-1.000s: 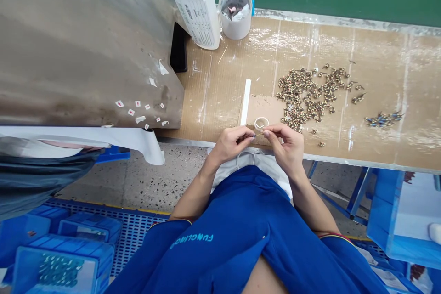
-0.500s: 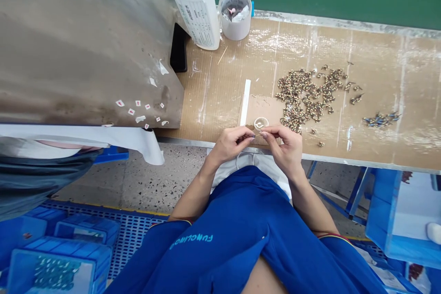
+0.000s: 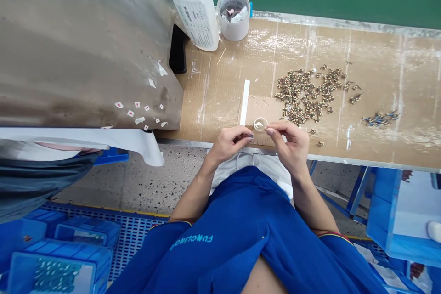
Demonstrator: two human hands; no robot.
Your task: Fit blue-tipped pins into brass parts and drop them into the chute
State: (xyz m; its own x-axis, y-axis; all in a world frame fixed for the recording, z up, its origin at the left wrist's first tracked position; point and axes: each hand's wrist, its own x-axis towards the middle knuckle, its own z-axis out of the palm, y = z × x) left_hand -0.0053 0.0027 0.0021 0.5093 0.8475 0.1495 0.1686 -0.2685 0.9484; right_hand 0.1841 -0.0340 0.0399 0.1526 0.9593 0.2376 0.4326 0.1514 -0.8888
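Note:
My left hand (image 3: 231, 142) and my right hand (image 3: 288, 143) are held close together at the front edge of the cardboard-covered bench (image 3: 220, 92). Both are pinched closed, fingertips almost meeting. What they pinch is too small to make out. Just beyond the fingertips lies a small clear round cap (image 3: 260, 123) on the cardboard. A pile of small brass-coloured parts (image 3: 306, 94) lies to the right of it, within a hand's width of my right hand. A white strip (image 3: 245, 102) lies to the left of the cap.
A white plastic bottle (image 3: 193, 4) and a small translucent cup (image 3: 234, 14) stand at the back. A metal machine housing (image 3: 82, 46) fills the left. A small heap of bluish parts (image 3: 379, 119) lies far right. Blue bins (image 3: 58, 257) sit on the floor.
My right hand has lifted slightly and drawn a little apart from my left; a thin pin seen between the fingertips earlier no longer shows.

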